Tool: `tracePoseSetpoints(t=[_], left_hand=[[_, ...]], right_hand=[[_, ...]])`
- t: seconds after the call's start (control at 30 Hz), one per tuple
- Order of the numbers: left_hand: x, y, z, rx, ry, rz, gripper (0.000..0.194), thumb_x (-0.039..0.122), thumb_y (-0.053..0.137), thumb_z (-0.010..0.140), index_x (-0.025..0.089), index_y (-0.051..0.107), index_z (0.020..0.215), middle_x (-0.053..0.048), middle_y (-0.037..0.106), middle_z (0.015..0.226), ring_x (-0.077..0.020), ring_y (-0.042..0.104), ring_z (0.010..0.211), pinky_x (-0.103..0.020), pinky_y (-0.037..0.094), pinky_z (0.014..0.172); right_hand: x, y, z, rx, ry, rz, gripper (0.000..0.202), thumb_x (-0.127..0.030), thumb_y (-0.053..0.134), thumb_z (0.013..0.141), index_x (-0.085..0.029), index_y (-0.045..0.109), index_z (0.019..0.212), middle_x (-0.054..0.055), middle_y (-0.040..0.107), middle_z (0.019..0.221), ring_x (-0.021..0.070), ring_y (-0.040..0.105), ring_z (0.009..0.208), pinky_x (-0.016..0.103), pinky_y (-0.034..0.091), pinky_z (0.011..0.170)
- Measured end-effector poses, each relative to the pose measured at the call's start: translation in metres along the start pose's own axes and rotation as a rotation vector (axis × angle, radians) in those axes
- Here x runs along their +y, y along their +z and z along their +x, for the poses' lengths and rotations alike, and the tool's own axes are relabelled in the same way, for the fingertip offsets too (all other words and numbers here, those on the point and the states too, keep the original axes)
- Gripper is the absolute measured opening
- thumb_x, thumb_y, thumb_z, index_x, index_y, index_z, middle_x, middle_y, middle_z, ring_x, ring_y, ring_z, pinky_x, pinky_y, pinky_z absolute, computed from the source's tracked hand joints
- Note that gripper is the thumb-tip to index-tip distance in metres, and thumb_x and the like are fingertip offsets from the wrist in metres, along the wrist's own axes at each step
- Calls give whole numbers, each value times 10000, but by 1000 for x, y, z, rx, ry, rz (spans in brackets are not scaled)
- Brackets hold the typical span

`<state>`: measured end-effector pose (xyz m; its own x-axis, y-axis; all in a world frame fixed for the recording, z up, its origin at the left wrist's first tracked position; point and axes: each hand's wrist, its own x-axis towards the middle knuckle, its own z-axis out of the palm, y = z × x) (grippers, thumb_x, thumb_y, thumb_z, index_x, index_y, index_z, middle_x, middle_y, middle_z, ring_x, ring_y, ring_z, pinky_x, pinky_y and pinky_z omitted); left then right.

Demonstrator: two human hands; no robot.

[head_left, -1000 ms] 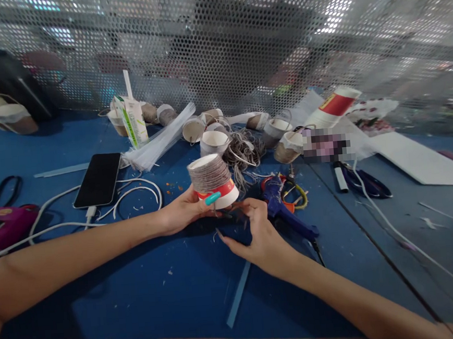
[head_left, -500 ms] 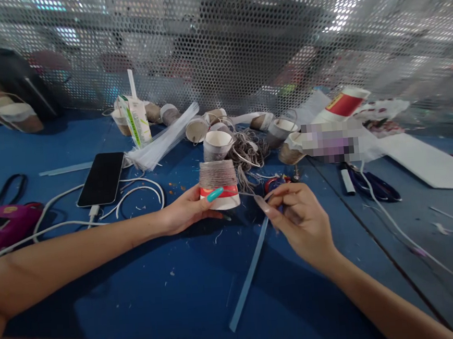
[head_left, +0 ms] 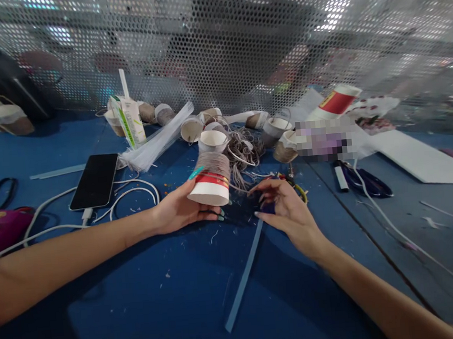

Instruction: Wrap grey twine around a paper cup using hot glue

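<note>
Head view: left hand (head_left: 180, 207) grips 1 cord-wrapped cup (head_left: 212, 186), tilted above the blue table (head_left: 163, 310), fingers curled around it. Right hand (head_left: 290, 214): thumb parted from fingers; cord (head_left: 239, 190) reaches the fingertips; whether they pinch it, cannot tell.

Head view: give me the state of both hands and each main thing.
Held cup: tilted, partly yarn-wrapped.
Left hand: closed around the held cup.
Right hand: thumb parted from index finger, at the yarn strand; grip unclear.
Phone: screen dark, cable plugged in.
Yarn pile: loose, tangled.
Cup behind: upright, mouth up.
Translucent strip: lying flat.
</note>
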<state>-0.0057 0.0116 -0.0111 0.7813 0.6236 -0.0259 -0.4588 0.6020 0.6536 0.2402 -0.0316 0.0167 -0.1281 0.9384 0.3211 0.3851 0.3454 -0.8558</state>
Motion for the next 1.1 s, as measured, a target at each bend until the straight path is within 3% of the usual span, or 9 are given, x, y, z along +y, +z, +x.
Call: tracePoseSetpoints(t=[0.07, 0.17, 0.23, 0.33, 0.43, 0.57, 0.77, 0.97, 1.1], left_hand=[[3, 0, 0, 20, -33, -43, 630, 642, 721, 708, 133, 661, 1074, -77, 742, 948, -179, 675, 846, -324, 487, 829], [7, -2, 0, 71, -80, -116, 635, 648, 725, 694, 141, 650, 1069, -57, 741, 933, -175, 680, 840, -329, 487, 833], [9, -4, 1, 115, -98, -156, 617, 640, 713, 714, 147, 645, 1078, -49, 743, 936, -172, 682, 846, -336, 488, 843], [7, -5, 1, 117, -92, -145, 599, 619, 731, 715, 148, 653, 1076, -52, 746, 950, -167, 682, 848, -333, 490, 847], [2, -2, 0, 58, -79, -57, 626, 578, 807, 651, 137, 671, 1073, -70, 745, 979, -169, 677, 854, -322, 491, 842], [-3, 2, 0, 10, -37, 69, 583, 474, 876, 602, 129, 695, 1035, -74, 737, 934, -168, 667, 847, -316, 488, 840], [-4, 2, 0, -17, -17, 141, 601, 456, 881, 596, 152, 699, 1081, -78, 725, 983, -174, 658, 886, -332, 485, 878], [-2, 7, -2, 3, -29, 190, 613, 455, 889, 576, 180, 697, 1089, -84, 717, 1063, -185, 656, 992, -313, 494, 891], [-1, 8, -3, 22, -30, 190, 588, 435, 889, 588, 165, 689, 1070, -103, 715, 1061, -188, 663, 972, -331, 508, 896]], right_hand=[[2, -4, -1, 50, 30, 141, 401, -249, 659, 639, -253, 609, 1037, 57, 621, 1082, 224, 562, 907, 375, 485, 754], [9, -11, 0, 240, -20, 350, 340, -258, 540, 658, -255, 625, 987, 68, 636, 1033, 232, 573, 857, 379, 490, 677], [13, -13, 2, 382, -95, 394, 273, -229, 516, 665, -269, 624, 912, 61, 629, 962, 220, 573, 819, 368, 487, 655], [10, -10, 3, 450, -195, 397, 212, -204, 533, 674, -269, 627, 852, 62, 617, 949, 221, 584, 876, 365, 492, 687], [-7, 1, -4, 354, -240, 389, 169, -262, 593, 688, -258, 639, 851, 63, 627, 994, 244, 590, 1001, 394, 501, 815], [-29, 10, -20, 47, -223, 297, 212, -382, 635, 802, -280, 623, 987, 49, 634, 1202, 267, 533, 1211, 447, 433, 1010], [-29, 5, -29, -227, -171, 225, 179, -408, 631, 839, -269, 521, 819, 44, 674, 1211, 275, 449, 1231, 479, 363, 1046], [-29, 6, -29, -264, -71, 308, 224, -446, 650, 817, -257, 532, 791, 54, 646, 1191, 273, 506, 1213, 434, 388, 1017], [-29, 6, -22, -157, -3, 465, 162, -359, 648, 784, -243, 542, 747, 43, 670, 1089, 295, 557, 1237, 413, 410, 988]])
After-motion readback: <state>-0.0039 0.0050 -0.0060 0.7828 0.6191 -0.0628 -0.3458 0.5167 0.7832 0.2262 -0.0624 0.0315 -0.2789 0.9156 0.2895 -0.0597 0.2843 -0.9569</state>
